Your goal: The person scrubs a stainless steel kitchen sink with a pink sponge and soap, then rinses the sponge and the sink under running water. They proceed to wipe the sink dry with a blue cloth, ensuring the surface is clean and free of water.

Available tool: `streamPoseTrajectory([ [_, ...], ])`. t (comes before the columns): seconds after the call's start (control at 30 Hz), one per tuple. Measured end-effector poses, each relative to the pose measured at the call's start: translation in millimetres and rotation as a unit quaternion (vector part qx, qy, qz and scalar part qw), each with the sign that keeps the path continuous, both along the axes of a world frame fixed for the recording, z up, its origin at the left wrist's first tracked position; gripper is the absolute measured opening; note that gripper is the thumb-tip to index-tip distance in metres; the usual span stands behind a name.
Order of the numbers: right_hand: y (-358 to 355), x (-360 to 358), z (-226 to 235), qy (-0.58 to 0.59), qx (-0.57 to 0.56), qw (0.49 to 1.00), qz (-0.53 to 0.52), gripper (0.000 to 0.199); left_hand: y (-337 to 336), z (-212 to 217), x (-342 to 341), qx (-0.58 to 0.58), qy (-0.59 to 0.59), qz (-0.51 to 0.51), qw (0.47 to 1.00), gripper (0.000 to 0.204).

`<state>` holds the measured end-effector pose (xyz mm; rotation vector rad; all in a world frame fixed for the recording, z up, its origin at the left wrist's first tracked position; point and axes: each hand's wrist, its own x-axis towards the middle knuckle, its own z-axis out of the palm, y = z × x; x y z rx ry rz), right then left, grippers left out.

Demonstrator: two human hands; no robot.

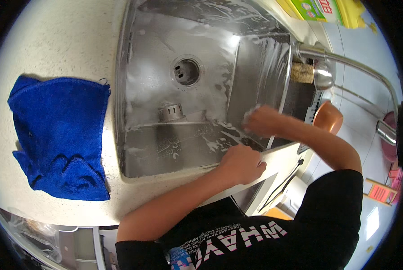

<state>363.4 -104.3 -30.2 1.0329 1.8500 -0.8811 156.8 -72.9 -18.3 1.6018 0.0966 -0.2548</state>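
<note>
Right hand [263, 120], right of centre frame, is closed around a small pale scrubbing pad [252, 112], mostly hidden, pressed against the soapy inner wall of the steel sink [165, 148]. Left hand [241, 163], below it, is curled over the sink's front rim, bracing. Drain [186, 71] open at upper centre; loose strainer [171, 112] beside it. Blue cloth [59, 135] lies at left on the counter [52, 40]. Risk: suds make the rim slick; the bracing hand could slip.

bright daylight glares off the wet sink [264, 67]; fisheye bends edges, corners black, hands slightly blurred.
</note>
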Motion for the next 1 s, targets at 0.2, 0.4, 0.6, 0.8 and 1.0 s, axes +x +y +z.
streamPoseTrajectory([
  [0.2, 12.9, 54.7, -31.0, -0.132, 0.141, 0.981, 0.034, 0.019, 2.8, 3.5, 0.2, -0.006, 0.016, -0.019, 1.000, 0.036],
  [0.4, 67.8, 44.8, -12.5, -0.138, 0.026, 0.980, -0.138, 0.020, -4.7, 1.5, -2.0, 0.001, -0.004, -0.001, 1.000, 0.036],
  [0.6, -26.4, 39.4, -62.0, 0.038, -0.090, 0.970, -0.221, 0.026, -5.5, 2.2, -0.9, -0.012, 0.001, 0.000, 1.000, 0.036],
  [0.8, 75.5, 73.9, -71.9, -0.220, 0.128, 0.966, -0.048, 0.020, 2.6, 2.9, 1.3, 0.000, 0.003, -0.046, 0.999, 0.038],
  [1.0, -12.0, -23.4, 30.2, 0.017, -0.046, 0.989, -0.138, 0.029, 6.5, 16.9, 1.2, -0.080, -0.112, -0.055, 0.989, 0.043],
])
